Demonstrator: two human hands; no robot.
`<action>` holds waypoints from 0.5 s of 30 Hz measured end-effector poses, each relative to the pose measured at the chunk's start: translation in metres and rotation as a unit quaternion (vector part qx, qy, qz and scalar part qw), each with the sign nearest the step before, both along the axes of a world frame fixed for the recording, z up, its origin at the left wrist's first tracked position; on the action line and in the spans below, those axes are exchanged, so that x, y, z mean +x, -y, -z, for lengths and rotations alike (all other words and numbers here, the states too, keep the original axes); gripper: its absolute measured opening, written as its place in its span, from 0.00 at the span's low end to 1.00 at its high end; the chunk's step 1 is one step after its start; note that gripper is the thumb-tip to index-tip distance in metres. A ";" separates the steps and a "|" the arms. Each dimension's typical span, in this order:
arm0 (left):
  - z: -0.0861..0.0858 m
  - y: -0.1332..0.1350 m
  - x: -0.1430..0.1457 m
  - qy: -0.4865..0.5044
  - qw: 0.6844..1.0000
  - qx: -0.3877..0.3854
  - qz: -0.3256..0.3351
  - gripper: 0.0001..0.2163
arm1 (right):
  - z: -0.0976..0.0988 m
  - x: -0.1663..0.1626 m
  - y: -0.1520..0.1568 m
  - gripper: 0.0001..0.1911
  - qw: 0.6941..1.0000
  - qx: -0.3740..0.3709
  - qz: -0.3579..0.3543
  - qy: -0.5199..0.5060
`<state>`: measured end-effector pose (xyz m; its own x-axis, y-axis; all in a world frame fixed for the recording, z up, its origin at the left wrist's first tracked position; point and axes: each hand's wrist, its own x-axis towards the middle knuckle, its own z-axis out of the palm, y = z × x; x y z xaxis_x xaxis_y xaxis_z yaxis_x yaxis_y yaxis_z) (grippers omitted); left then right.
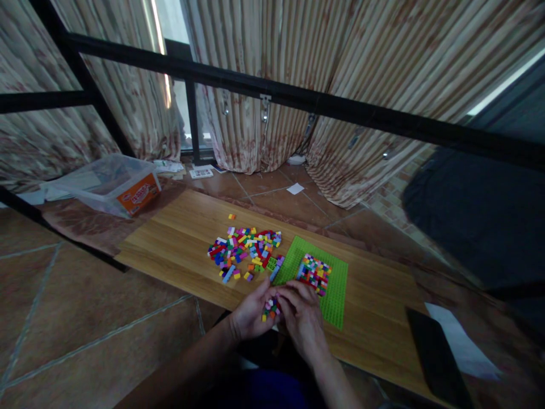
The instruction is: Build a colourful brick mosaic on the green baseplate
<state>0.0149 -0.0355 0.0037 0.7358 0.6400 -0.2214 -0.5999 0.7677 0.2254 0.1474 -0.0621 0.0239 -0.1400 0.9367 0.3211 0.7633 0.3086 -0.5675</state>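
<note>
Several small coloured toy bricks [269, 309] lie in my cupped left hand [252, 312], near the table's front edge. My right hand [304, 318] reaches over them with its fingers bent together at the bricks; whatever it pinches is too small to make out. Just beyond my right hand, a green baseplate [336, 295] rests on the table, carrying a tight block of multicoloured bricks [315, 274]. Left of the plate spreads a loose pile of mixed bricks [242, 250]. One orange brick [231, 216] sits apart behind the pile.
The wooden table [170, 238] runs across the view. A clear plastic bin [114, 182] with an orange label stands at the back left. At the right end are a dark flat object [436, 352] and white paper [460, 341]. A black metal bar [238, 79] crosses before curtains.
</note>
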 end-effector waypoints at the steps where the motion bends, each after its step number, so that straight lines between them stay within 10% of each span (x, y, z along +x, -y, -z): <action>1: -0.001 0.000 0.000 0.000 1.000 0.001 0.001 0.22 | 0.002 0.000 -0.001 0.10 1.000 0.001 -0.001 0.005; 15: 0.006 -0.002 -0.001 0.007 1.000 0.001 0.008 0.24 | 0.002 -0.006 -0.004 0.12 0.999 -0.014 0.041 -0.004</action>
